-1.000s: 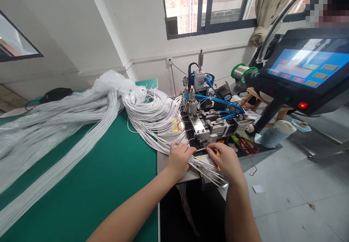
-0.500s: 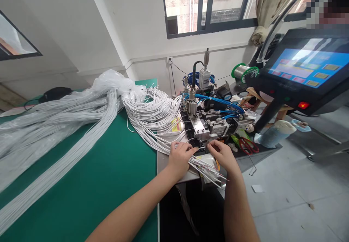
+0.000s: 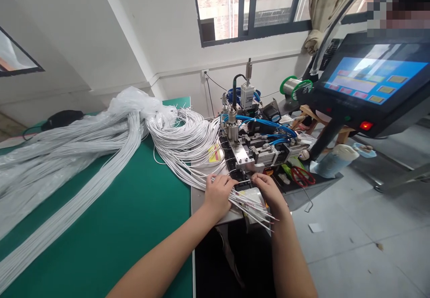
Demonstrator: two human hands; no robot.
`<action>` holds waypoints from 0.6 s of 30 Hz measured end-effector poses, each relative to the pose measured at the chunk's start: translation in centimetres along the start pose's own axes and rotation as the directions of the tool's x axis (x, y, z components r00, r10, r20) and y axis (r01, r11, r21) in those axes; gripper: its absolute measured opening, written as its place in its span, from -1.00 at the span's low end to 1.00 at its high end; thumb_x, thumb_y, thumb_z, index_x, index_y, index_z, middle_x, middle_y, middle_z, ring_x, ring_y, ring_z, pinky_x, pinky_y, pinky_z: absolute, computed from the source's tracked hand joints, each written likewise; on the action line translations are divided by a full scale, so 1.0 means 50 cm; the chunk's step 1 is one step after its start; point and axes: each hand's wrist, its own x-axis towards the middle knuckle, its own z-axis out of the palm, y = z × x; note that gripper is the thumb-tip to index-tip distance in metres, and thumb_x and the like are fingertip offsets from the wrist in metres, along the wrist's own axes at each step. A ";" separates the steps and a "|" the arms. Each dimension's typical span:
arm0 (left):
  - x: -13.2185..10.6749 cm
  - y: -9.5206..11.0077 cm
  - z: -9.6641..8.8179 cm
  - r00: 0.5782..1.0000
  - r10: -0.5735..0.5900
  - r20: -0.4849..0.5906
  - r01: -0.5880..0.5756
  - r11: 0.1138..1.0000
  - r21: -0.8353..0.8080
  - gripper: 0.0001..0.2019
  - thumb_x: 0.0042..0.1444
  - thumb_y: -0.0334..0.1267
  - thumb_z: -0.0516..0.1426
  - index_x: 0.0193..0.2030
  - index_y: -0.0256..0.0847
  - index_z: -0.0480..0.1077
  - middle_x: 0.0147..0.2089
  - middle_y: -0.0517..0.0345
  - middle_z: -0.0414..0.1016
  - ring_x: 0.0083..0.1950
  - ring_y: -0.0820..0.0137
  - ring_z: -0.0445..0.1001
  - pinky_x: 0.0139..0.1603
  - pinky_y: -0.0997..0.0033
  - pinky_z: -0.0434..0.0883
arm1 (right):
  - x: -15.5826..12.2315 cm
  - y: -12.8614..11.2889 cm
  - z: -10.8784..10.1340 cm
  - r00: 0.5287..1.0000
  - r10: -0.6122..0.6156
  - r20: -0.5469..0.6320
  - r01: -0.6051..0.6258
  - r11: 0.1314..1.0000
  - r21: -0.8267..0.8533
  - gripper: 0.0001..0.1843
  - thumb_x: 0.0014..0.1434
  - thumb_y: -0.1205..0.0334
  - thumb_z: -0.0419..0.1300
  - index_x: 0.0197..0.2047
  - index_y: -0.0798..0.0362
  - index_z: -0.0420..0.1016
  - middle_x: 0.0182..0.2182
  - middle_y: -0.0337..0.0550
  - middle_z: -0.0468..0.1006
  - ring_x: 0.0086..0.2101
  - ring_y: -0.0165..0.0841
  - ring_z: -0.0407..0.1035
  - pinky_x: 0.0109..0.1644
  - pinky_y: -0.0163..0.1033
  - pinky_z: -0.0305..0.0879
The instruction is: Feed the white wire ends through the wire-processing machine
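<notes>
Two hands work at the near edge of a small pneumatic machine on the worktop. Left hand lies flat, fingers spread, pressing down a fan of white wires whose bare ends point right and near. Right hand has its fingers curled at the machine's front fixture; whether it pinches a single wire cannot be told. Judging by the large loop of wires left of the machine and the bagged bundles farther left, most of the stock awaits handling. No finished pile is visible.
</notes>
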 end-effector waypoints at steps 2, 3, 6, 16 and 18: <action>-0.001 -0.001 0.001 1.000 -0.002 -0.010 0.002 1.000 0.009 -0.60 -0.06 -0.52 0.09 -0.06 -0.09 0.40 -0.10 0.10 0.49 -0.02 0.25 0.39 0.07 0.08 0.10 | -0.004 0.003 0.000 1.000 0.007 0.004 -0.007 1.000 0.019 -0.68 0.00 0.01 0.20 -0.54 0.06 0.26 -0.63 -0.38 0.18 -0.59 -0.48 0.05 -0.52 -0.36 -0.02; -0.001 -0.001 0.002 1.000 -0.004 -0.014 0.004 1.000 0.013 -0.60 -0.06 -0.52 0.10 -0.07 -0.09 0.41 -0.10 0.10 0.49 -0.02 0.25 0.39 0.07 0.08 0.11 | -0.005 0.005 0.000 1.000 0.004 -0.002 -0.003 1.000 0.012 -0.65 0.00 -0.03 0.21 -0.54 0.05 0.25 -0.63 -0.38 0.18 -0.60 -0.48 0.05 -0.52 -0.36 -0.01; -0.003 -0.002 0.004 0.999 -0.017 -0.029 0.018 1.000 0.018 -0.62 -0.04 -0.51 0.09 -0.08 -0.08 0.42 -0.10 0.09 0.49 -0.03 0.24 0.38 0.08 0.07 0.10 | -0.011 0.009 -0.005 0.998 -0.035 -0.052 0.031 0.998 -0.061 -0.57 0.04 -0.14 0.19 -0.55 0.05 0.24 -0.62 -0.35 0.19 -0.58 -0.47 0.07 -0.51 -0.35 0.00; -0.006 -0.005 0.003 0.992 0.029 -0.119 -0.023 0.998 0.053 -0.54 0.01 -0.57 0.03 0.01 -0.09 0.41 0.02 0.07 0.48 0.07 0.25 0.39 0.16 0.04 0.07 | -0.043 -0.020 -0.026 0.951 -0.218 -0.218 0.156 0.951 -0.269 -0.60 0.14 -0.10 0.17 -0.48 0.09 0.39 -0.57 -0.24 0.32 -0.50 -0.41 0.21 -0.44 -0.32 0.16; -0.006 -0.004 0.000 0.987 0.038 -0.155 -0.033 0.999 0.035 -0.55 0.06 -0.58 0.00 0.01 -0.08 0.42 -0.04 0.10 0.52 -0.01 0.31 0.44 0.14 0.08 0.08 | -0.056 -0.035 -0.028 0.954 -0.226 -0.197 0.173 0.951 -0.256 -0.65 0.13 -0.05 0.20 -0.44 0.09 0.43 -0.53 -0.22 0.38 -0.47 -0.39 0.25 -0.40 -0.31 0.19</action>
